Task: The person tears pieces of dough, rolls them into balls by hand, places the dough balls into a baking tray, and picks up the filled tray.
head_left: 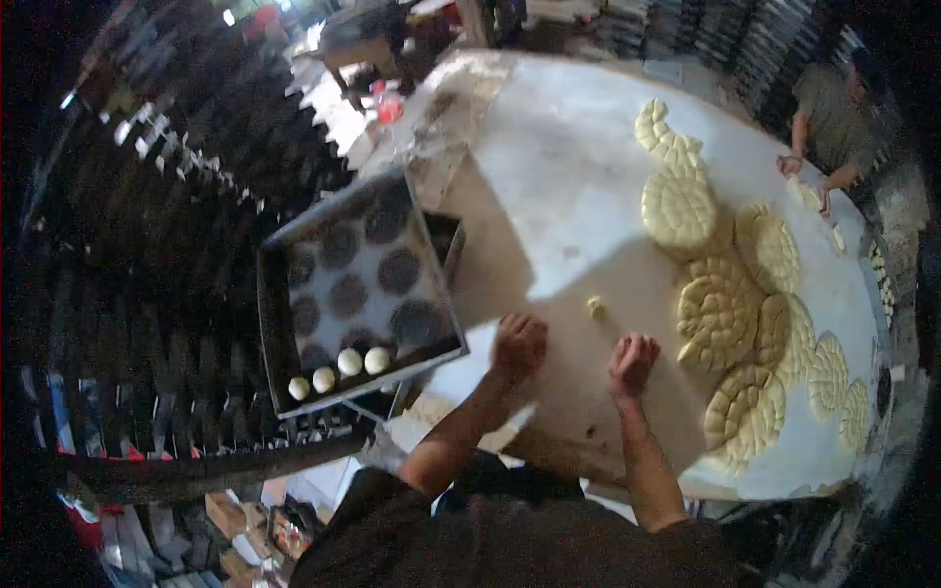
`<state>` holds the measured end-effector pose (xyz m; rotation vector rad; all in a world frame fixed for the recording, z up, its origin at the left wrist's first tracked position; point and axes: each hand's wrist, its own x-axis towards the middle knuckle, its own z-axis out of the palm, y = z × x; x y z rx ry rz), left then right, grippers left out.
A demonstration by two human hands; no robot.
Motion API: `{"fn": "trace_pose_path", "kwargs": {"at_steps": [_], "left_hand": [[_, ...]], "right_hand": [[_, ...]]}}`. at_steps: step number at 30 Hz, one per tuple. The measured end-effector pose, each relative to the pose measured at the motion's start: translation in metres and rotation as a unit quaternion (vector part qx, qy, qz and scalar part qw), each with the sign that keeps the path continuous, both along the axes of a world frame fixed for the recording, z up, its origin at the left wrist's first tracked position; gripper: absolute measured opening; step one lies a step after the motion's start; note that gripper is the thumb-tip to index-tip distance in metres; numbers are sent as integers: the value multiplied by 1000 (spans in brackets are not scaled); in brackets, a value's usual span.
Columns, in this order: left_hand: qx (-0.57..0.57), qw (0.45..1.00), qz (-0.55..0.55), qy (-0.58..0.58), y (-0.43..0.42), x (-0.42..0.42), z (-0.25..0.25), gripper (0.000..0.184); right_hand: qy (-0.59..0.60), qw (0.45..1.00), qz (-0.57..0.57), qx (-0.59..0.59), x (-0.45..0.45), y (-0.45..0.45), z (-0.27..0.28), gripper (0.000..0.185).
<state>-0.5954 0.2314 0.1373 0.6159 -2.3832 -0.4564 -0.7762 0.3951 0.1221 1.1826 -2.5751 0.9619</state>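
Desk [564, 147]: in the head view, its pale surface is partly covered by shadow.
Dough coils [720, 312]: scored, spread over the right side.
Dough piece [597, 308]: placed between and just beyond the hands.
Left hand [520, 343]: fingers curled, held near the tray [370, 263]; four dough balls [350, 362] are lined along its near edge.
Right hand [635, 365]: fingers curled; whether dough is enclosed by either cannot be told.
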Motion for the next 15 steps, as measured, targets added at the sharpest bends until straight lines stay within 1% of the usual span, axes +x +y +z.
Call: {"fn": "trace_pose_path", "kwargs": {"at_steps": [1, 3, 4, 5, 6, 7, 8, 10, 11, 12, 13, 14, 15], "left_hand": [[103, 993, -49, 33, 6, -4, -41, 18], [173, 978, -107, -53, 39, 20, -27, 32], [189, 973, -124, -40, 51, 35, -16, 38], [160, 978, -122, -63, 58, 54, -28, 41], [132, 980, -121, -84, 71, 78, -51, 44], [166, 975, -118, -94, 74, 97, -50, 45], [200, 968, -114, -103, 77, 115, -49, 47], [386, 910, -104, -108, 60, 156, 31, 48], [387, 913, -126, -40, 42, 170, 82, 46], [383, 911, -148, 28, 17, 179, 123, 44], [270, 951, -117, 92, -1, 182, 137, 42], [152, 973, -82, 155, -18, 184, 146, 40], [124, 986, -14, 112, -38, 187, 153, 38]], "right_hand": [[-20, 999, 23, -22, 15, 2, 2, 12], [-67, 994, 56, -68, 55, 11, 3, 12], [-13, 995, 95, -34, 64, 25, 0, 13], [42, 990, 133, -2, 56, 44, -5, 14], [96, 980, 172, 32, 53, 62, -8, 15], [-59, 990, 103, 77, 55, 71, 12, 17], [-211, 970, 29, 118, 52, 72, 38, 19], [-279, 943, 7, 179, 26, 86, 42, 20], [-353, 922, -18, 162, 46, 68, 72, 19], [-422, 895, -41, 139, 73, 38, 109, 17], [-451, 889, 1, 80, 95, 17, 120, 17], [-477, 877, 46, 20, 117, -4, 130, 18], [-395, 911, 119, 5, 143, -31, 152, 20]]}}
